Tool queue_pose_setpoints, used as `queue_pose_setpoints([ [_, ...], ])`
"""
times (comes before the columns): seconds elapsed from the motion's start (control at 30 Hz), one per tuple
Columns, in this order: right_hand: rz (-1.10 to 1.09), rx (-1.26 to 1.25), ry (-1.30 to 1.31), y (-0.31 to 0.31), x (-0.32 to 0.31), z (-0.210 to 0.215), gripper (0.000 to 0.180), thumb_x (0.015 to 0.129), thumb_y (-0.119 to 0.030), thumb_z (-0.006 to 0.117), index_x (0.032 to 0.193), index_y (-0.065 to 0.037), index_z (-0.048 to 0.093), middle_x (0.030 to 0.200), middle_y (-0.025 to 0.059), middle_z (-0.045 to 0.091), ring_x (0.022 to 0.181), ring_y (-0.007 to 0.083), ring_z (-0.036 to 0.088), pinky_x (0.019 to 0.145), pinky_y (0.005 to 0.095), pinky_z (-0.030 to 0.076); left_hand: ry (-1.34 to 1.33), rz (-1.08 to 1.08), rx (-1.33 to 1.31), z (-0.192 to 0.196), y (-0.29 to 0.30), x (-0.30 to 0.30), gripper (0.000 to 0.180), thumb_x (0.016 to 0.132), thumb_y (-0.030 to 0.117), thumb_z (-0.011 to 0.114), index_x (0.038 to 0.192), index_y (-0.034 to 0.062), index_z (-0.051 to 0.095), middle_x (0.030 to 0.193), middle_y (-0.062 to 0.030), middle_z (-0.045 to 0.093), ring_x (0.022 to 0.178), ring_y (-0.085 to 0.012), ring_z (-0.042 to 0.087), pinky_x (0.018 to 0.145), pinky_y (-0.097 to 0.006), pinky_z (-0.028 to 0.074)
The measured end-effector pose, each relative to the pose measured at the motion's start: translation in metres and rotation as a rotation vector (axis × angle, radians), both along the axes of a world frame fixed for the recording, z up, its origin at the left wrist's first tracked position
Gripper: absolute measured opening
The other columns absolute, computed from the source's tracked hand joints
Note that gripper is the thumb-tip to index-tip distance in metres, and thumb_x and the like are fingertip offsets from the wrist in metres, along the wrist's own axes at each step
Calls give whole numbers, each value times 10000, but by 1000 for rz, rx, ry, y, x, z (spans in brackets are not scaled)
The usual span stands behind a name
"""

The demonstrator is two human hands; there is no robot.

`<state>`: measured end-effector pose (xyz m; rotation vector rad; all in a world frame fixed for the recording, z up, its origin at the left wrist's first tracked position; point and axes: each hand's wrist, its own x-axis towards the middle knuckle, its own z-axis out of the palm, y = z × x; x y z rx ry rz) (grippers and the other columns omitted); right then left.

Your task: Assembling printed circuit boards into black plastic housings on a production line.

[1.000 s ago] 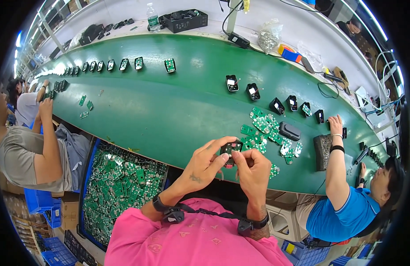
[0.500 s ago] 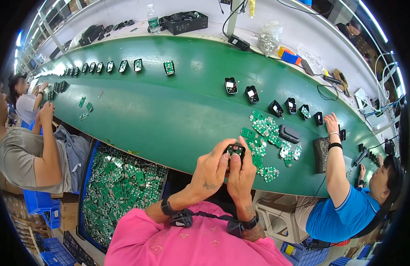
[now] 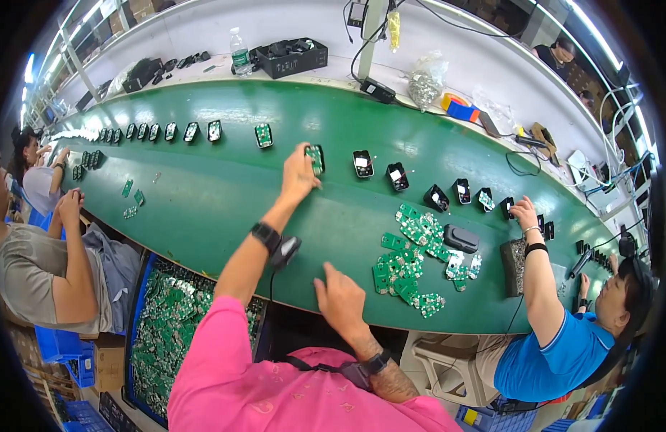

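My left hand [image 3: 298, 175] reaches far across the green bench, fingers closed around a small black case with a green circuit board [image 3: 315, 160] in it. The case is at the bench surface, in the gap of the far row. To its left is another black case with a board [image 3: 264, 135]; to its right is a black case with a white piece inside [image 3: 362, 164]. Close to the near edge, my right hand [image 3: 341, 297] is empty, its index finger stretched out. Right of it lies a pile of loose green circuit boards [image 3: 401, 266].
A dark closed case [image 3: 461, 238] and a grey foam-like block [image 3: 514, 266] lie right of the pile. A co-worker's hand [image 3: 524, 214] touches the row at right. A blue-rimmed bin of boards [image 3: 171, 324] stands below the near edge. Another co-worker [image 3: 52, 281] sits at left.
Both my hands held the case together near my body. My left hand has carried it forward and left to the far row; my right hand has let go and moved slightly left and nearer.
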<state>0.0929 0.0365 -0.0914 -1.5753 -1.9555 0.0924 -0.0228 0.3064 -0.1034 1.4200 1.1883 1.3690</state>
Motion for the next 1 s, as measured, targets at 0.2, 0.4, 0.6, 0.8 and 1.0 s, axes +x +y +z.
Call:
queue_pose_setpoints([
  [0.2,39,-12,89,5,8,5,252,875,-191,715,1043,-8,674,852,120,689,757,305,672,672,407,543,709,251,84,-2,62,0,449,921,72,501,1367,21,478,1004,-262,701,898,-462,695,795,-522,566],
  [0.4,-34,-11,117,-4,28,16,167,886,-170,706,970,-29,676,823,121,670,725,303,658,634,412,528,698,48,229,39,22,28,758,836,235,620,1505,9,343,1528,-245,396,1258,-437,538,988,-504,496],
  [0.6,-442,-50,-60,-27,74,49,289,853,-184,768,1043,-16,629,973,148,588,824,340,626,683,432,502,801,-195,182,26,13,83,1124,738,403,806,1563,-26,174,1604,-230,282,1256,-431,559,1022,-471,504],
  [0.8,-426,-87,-85,-26,74,34,314,841,-182,771,1065,-15,628,1024,153,586,905,360,623,734,448,512,674,-144,117,33,3,78,648,707,404,804,1215,56,605,1153,-181,661,1088,-378,620,916,-451,509],
  [1.0,-366,54,-112,-29,93,34,93,950,-69,620,972,13,656,898,135,618,792,303,650,676,414,516,856,-245,433,51,-121,32,729,657,421,817,1262,85,585,1208,-140,633,1108,-351,578,932,-494,430],
])
